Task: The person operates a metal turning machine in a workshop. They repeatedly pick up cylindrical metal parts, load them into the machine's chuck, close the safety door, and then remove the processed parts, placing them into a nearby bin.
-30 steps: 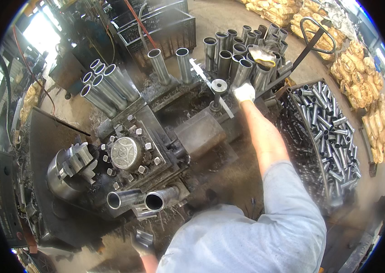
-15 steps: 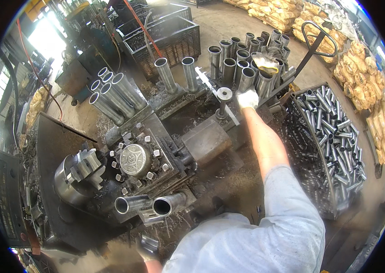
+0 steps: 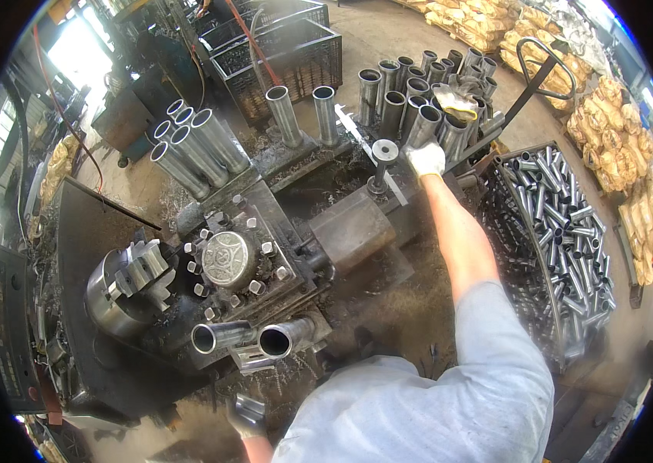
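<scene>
My right hand [image 3: 424,160], in a white glove, is closed round the lower part of a steel tube [image 3: 422,129] at the near edge of a cluster of upright tubes [image 3: 393,114]. The tube leans slightly, its open end upward. At the lower edge, my left hand [image 3: 243,423] is gloved and holds a short, shiny tube-like metal piece [image 3: 251,409]; its fingers are partly hidden. Close to my right hand stands a spindle with a round flanged head [image 3: 384,151]. A caliper [image 3: 354,133] lies behind it.
A lathe's chuck [image 3: 122,289] and tool post [image 3: 227,259] stand at left, with two tubes [image 3: 286,338] lying in front. More tubes [image 3: 201,154] stand behind. At right are a bin of short tubes [image 3: 561,231] and a pallet-truck handle [image 3: 531,89]. Crates [image 3: 280,73] stand at the back.
The whole view has shifted slightly. My right hand stays on the tube, which leans a little more to the right. My left hand still holds the metal piece low down.
</scene>
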Demonstrator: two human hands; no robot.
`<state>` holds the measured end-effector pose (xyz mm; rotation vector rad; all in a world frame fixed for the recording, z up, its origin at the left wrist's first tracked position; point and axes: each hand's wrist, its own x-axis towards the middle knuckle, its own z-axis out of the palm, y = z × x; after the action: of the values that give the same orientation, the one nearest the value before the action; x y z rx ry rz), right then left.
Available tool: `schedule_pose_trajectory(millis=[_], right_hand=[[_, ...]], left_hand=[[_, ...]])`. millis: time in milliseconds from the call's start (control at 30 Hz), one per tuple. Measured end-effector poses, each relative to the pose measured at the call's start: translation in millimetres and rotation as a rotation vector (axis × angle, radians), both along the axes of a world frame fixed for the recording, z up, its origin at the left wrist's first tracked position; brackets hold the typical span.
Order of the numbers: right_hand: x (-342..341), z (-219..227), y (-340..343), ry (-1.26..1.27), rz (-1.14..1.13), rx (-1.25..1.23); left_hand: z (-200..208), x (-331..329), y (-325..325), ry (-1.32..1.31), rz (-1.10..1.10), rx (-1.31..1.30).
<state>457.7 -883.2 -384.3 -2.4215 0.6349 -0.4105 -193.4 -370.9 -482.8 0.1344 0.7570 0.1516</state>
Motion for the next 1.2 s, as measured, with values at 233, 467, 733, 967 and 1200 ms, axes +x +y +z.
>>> schedule_pose_trajectory(millis=[233, 467, 733, 967, 1200], right_hand=[[15, -28, 9, 0.041, -0.007, -0.048], [9, -13, 8, 0.035, -0.001, -0.009], [-159, 70, 20, -0.307, 0.142, 0.369], [-204, 204, 94, -0.474, 0.692, 0.440], [-167, 285, 298, -0.188, 1.219, -0.088]], left_hand=[[25, 9, -19, 0.268, 0.038, 0.461], [27, -1, -24, 0.268, 0.096, 0.452], [9, -30, 4, 0.252, 0.062, 0.320], [49, -1, -17, 0.235, 0.228, 0.438], [98, 26, -25, -0.068, 0.253, 0.410]])
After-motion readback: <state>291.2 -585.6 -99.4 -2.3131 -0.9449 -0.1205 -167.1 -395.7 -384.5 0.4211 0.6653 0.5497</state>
